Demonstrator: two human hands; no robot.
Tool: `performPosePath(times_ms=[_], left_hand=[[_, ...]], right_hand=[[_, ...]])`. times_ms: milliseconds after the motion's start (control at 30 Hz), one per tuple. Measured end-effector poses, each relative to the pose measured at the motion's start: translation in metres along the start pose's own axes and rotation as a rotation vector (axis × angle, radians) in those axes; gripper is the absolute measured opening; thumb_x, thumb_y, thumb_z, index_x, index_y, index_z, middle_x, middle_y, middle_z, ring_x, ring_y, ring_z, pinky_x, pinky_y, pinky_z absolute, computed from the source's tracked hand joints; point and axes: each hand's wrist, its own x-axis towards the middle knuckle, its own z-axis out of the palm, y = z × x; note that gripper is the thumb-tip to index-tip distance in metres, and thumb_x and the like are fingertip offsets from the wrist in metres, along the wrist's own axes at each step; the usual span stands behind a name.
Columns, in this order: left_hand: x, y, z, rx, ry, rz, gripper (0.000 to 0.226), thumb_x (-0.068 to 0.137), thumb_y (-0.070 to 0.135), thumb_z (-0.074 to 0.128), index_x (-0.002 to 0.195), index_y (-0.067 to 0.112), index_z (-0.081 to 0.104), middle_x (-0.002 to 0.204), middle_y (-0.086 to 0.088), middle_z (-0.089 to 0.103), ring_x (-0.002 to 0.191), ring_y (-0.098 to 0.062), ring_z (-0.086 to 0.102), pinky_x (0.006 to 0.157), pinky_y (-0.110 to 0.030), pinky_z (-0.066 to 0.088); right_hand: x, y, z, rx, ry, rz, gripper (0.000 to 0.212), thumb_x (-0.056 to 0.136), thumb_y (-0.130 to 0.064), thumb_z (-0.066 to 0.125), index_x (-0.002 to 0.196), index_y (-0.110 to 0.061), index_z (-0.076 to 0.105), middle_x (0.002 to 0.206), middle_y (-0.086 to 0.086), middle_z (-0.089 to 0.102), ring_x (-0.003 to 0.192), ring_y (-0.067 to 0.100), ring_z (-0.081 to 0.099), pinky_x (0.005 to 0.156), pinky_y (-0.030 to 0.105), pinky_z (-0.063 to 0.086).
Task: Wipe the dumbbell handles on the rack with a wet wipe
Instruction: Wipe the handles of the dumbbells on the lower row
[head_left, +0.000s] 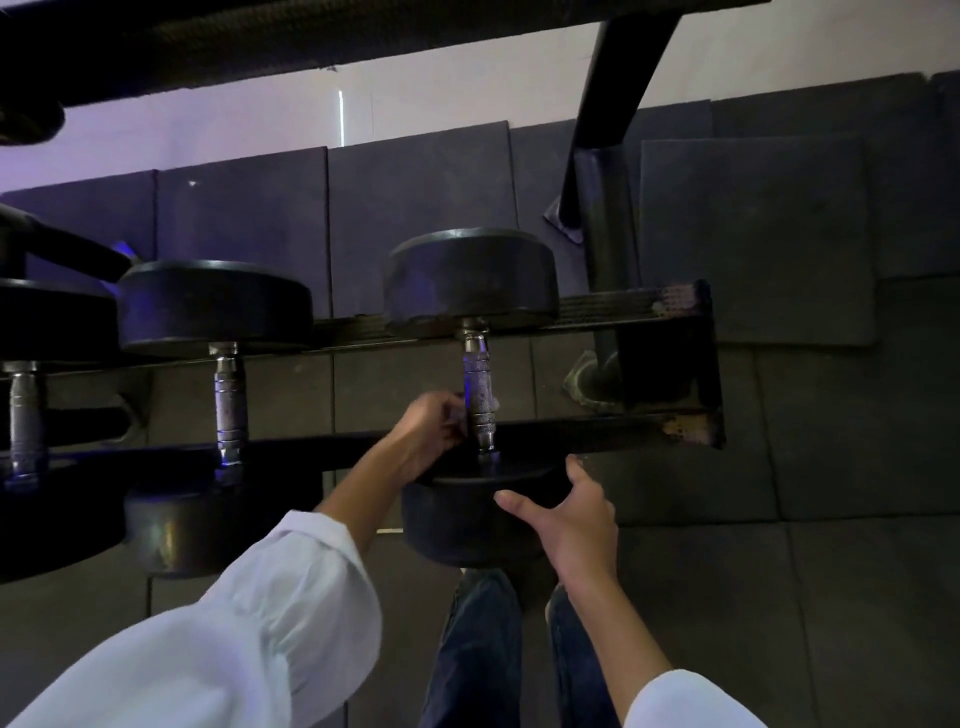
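— Dumbbells across the rack (649, 431), that's what I've got on my feed. Rightmost dumbbell (475, 384) sits across the two rails, its metal handle (480, 397) upright in my view between the round black weights.

— Where are the hands?

— Left hand (428, 431) is curled up against the left side of that handle, fingers bunched and touching it. Right hand (571, 514) is spread wide, fingers apart, resting at the rim of the near weight, gripping nothing that I can see.

— And the wipe?

— Hard to make out. There's a small pale scrap (496, 402) poking out on the right of the handle, level with the left fingers, but I can't tell from here whether that's the wipe or a glint off the metal. The light is dim and purple.

— Anything else on the rack?

— A second dumbbell (228, 400) to the left, and a third (23, 410) cut off at the frame edge. White sleeves (249, 623) cover my lower view, and dark trousers (483, 654) show between the arms, above the floor mats (831, 571).
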Motion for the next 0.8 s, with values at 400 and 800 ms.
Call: performPosePath(times_ms=[400, 800], left_hand=[[-0.029, -0.007, 0.005, 0.41, 0.287, 0.52, 0.01, 0.076, 0.011, 0.075, 0.085, 0.016, 0.074, 0.079, 0.001, 0.07, 0.072, 0.003, 0.064, 0.075, -0.012, 0.049], [0.0, 0.01, -0.003, 2.111, -0.206, 1.24, 0.038, 0.082, 0.035, 0.038, 0.077, 0.02, 0.073, 0.088, 0.0, 0.072, 0.093, -0.019, 0.068, 0.093, -0.032, 0.046]], right_hand=[[-0.003, -0.004, -0.005, 0.026, -0.021, -0.014, 0.09, 0.07, -0.033, 0.08, 0.143, -0.011, 0.032, 0.141, 0.006, 0.046, 0.133, 0.024, 0.035, 0.103, 0.031, 0.033], [-0.001, 0.002, 0.0, 0.062, -0.022, -0.004, 0.096, 0.068, -0.037, 0.08, 0.145, -0.013, 0.028, 0.143, 0.007, 0.044, 0.134, 0.024, 0.035, 0.106, 0.037, 0.034]])
